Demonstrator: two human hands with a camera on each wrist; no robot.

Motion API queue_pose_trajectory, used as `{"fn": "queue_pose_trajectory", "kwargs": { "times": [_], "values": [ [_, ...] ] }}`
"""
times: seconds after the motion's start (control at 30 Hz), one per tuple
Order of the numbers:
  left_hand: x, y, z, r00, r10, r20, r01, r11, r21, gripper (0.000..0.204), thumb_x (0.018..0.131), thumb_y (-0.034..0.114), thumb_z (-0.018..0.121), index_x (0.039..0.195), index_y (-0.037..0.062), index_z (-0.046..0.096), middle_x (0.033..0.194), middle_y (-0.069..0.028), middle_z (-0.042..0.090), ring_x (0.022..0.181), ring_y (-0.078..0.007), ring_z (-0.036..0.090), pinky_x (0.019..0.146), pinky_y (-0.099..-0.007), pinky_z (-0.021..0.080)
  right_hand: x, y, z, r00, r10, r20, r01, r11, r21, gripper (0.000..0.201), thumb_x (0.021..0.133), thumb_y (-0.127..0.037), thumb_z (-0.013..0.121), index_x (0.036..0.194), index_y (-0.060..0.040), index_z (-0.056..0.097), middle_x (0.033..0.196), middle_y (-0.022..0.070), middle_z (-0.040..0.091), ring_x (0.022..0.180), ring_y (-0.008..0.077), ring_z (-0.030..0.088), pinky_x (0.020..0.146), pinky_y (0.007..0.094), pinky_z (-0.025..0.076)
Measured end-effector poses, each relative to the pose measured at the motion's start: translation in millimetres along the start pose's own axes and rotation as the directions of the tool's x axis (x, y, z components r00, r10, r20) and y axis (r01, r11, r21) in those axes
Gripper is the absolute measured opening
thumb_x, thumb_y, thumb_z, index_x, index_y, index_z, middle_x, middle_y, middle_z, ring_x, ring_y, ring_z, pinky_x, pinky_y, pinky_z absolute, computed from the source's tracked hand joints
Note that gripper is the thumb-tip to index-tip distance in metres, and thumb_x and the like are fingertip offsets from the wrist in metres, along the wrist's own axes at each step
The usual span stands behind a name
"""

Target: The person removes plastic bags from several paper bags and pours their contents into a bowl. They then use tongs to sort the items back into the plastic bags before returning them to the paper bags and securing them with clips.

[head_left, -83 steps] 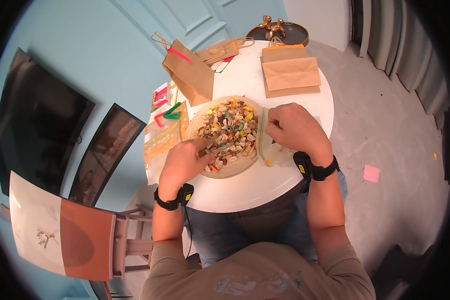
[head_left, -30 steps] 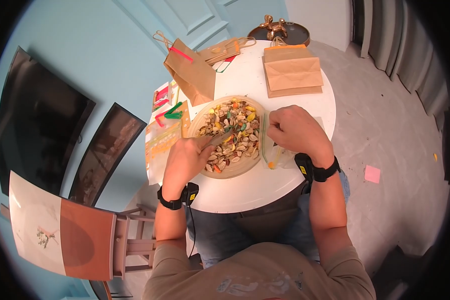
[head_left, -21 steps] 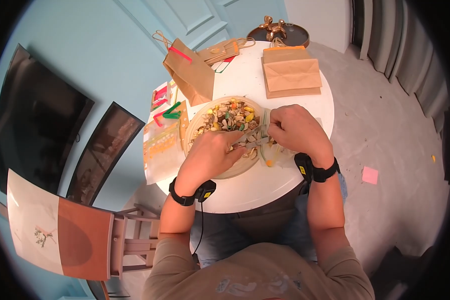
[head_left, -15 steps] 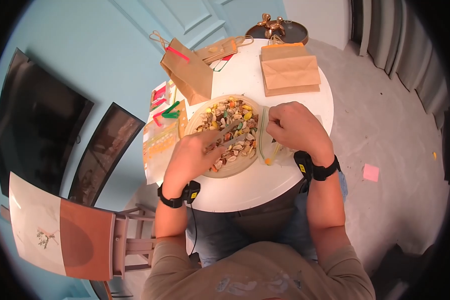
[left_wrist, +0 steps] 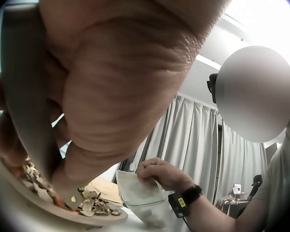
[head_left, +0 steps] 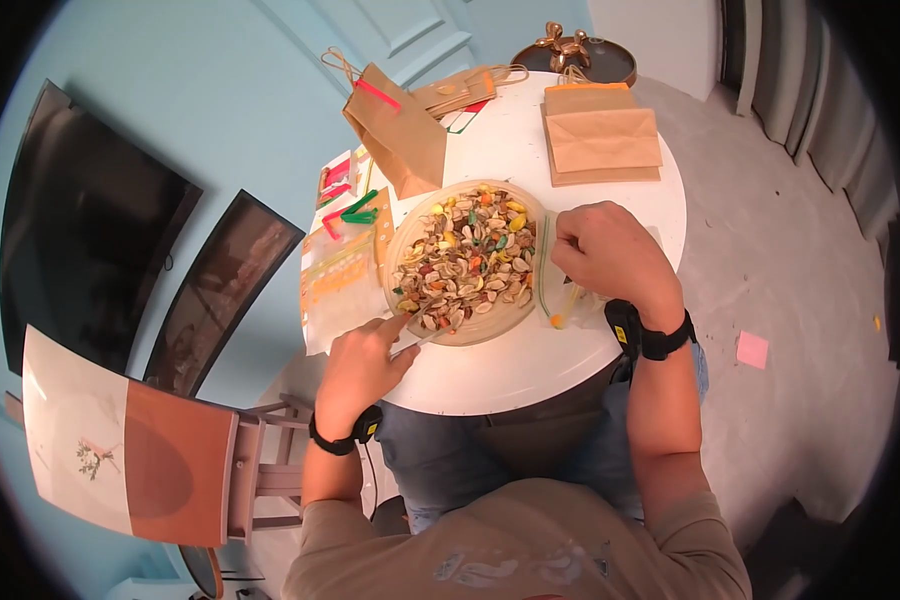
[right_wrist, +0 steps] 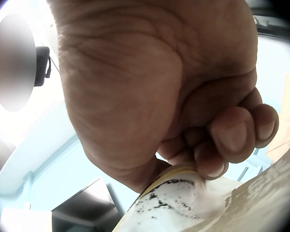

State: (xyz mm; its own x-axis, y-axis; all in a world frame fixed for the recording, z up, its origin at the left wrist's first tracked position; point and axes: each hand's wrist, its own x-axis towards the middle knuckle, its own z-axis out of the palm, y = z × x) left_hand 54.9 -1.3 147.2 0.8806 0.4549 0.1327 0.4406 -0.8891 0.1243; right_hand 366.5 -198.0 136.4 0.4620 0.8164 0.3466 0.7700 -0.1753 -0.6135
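Observation:
My left hand [head_left: 362, 365] holds metal tongs [left_wrist: 24, 87] between thumb and fingers. Their tips reach the near left part of a pile of dried petals and shells [head_left: 465, 265], mixed with yellow, green and orange pieces. The pile lies on a round, pale woven-looking tray [head_left: 394, 255]. What is between the tips is hidden. To the tray's right, my right hand [head_left: 615, 250] pinches the edge of a clear zip bag [head_left: 575, 310]. A few pieces, one orange, show inside the bag. In the right wrist view, the bag's film [right_wrist: 169, 203] has black specks and curled fingertips grip it.
On the white round table [head_left: 470, 385], two brown paper bags stand at the back, one left [head_left: 400, 130] and one right [head_left: 605, 145]. More flat paper bags [head_left: 460, 90] lie behind. At left are green clips [head_left: 360, 210] and a filled zip bag [head_left: 340, 275].
My left hand swung with the tongs over to the zip bag, then back across the tray to its near left edge. My right hand kept its hold on the bag. The head view shifted slightly.

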Motion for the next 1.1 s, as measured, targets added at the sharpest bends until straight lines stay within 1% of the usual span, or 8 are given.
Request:
{"fn": "queue_pose_trajectory", "kwargs": {
  "times": [0.13,0.23,0.3,0.43,0.63,0.73,1.03,1.1],
  "values": [
    [15.7,0.7,9.2,0.997,-0.059,0.046,0.057,0.998,0.035,0.033,0.092,0.024,0.086,0.117,0.0036,0.08,0.099,-0.0194,0.082,0.087,-0.04,0.079,0.077,-0.0494,0.062,1.0,-0.8,1.4,1.0,-0.002,0.006,0.002,1.0,-0.003,0.019,0.086,-0.014,0.069,0.079,0.0038,0.074,0.078,0.0263,0.07,0.077,0.0454,0.07,0.074,0.0523,0.056],
    [29.3,-11.0,25.2,1.0,-0.016,0.0,0.016,0.999,0.032,0.04,0.091,0.024,0.086,0.125,0.0043,0.082,0.093,-0.019,0.082,0.081,-0.0387,0.079,0.076,-0.0479,0.061,1.9,-1.4,3.2,1.0,-0.004,0.001,0.004,1.0,0.009,0.02,0.086,-0.014,0.069,0.079,0.004,0.074,0.078,0.0266,0.07,0.077,0.0455,0.07,0.074,0.0523,0.056],
    [36.9,-12.0,29.8,1.0,-0.029,0.005,0.028,1.0,0.008,0.039,0.091,0.024,0.085,0.124,0.003,0.082,0.092,-0.0193,0.082,0.084,-0.0398,0.079,0.077,-0.0483,0.061,3.3,0.3,5.0,1.0,-0.019,-0.002,0.019,1.0,0.011,0.02,0.086,-0.014,0.069,0.079,0.0041,0.074,0.078,0.0268,0.07,0.077,0.0454,0.07,0.074,0.0522,0.056],
    [44.9,-3.2,26.4,0.997,-0.056,0.05,0.056,0.998,-0.012,0.037,0.091,0.024,0.085,0.12,0.0013,0.082,0.089,-0.0197,0.081,0.087,-0.0411,0.08,0.079,-0.048,0.062,4.5,0.9,6.1,1.0,-0.012,0.007,0.012,1.0,0.013,0.02,0.086,-0.014,0.069,0.078,0.0038,0.074,0.077,0.0266,0.07,0.076,0.0454,0.07,0.074,0.0523,0.056],
    [44.2,-4.0,23.3,0.997,0.0,0.078,0.004,0.998,-0.055,0.033,0.091,0.025,0.084,0.115,0.0025,0.083,0.086,-0.0218,0.079,0.084,-0.0428,0.079,0.076,-0.0498,0.06,3.4,1.4,5.7,1.0,-0.009,0.015,0.009,1.0,-0.002,0.019,0.086,-0.014,0.07,0.079,0.0034,0.074,0.077,0.026,0.07,0.076,0.0453,0.07,0.074,0.0522,0.057],
    [45.8,0.1,21.3,0.993,-0.063,0.098,0.067,0.997,-0.039,0.03,0.091,0.025,0.084,0.112,0.003,0.083,0.084,-0.0223,0.078,0.082,-0.0429,0.078,0.075,-0.0505,0.059,2.9,0.7,5.1,1.0,0.001,0.024,-0.001,1.0,-0.013,0.019,0.086,-0.014,0.07,0.079,0.0036,0.075,0.077,0.0258,0.071,0.077,0.0449,0.071,0.075,0.0518,0.057],
    [42.0,2.8,22.6,0.999,-0.021,0.05,0.021,1.0,-0.012,0.021,0.094,0.019,0.083,0.111,0.0054,0.084,0.083,-0.0264,0.075,0.084,-0.0473,0.075,0.075,-0.0511,0.059,2.1,2.4,5.7,1.0,-0.007,0.014,0.007,1.0,-0.008,0.02,0.086,-0.014,0.07,0.078,0.0044,0.074,0.077,0.0262,0.071,0.075,0.0447,0.071,0.074,0.0519,0.057],
    [40.6,3.3,22.2,1.0,-0.008,0.02,0.009,1.0,-0.023,0.017,0.096,0.02,0.082,0.106,0.0068,0.083,0.083,-0.0239,0.076,0.082,-0.0458,0.075,0.074,-0.0528,0.06,2.6,3.7,6.4,1.0,-0.018,0.013,0.018,1.0,-0.011,0.02,0.086,-0.014,0.07,0.078,0.0044,0.074,0.077,0.0264,0.07,0.075,0.0448,0.07,0.073,0.0521,0.056]
  ]
}}
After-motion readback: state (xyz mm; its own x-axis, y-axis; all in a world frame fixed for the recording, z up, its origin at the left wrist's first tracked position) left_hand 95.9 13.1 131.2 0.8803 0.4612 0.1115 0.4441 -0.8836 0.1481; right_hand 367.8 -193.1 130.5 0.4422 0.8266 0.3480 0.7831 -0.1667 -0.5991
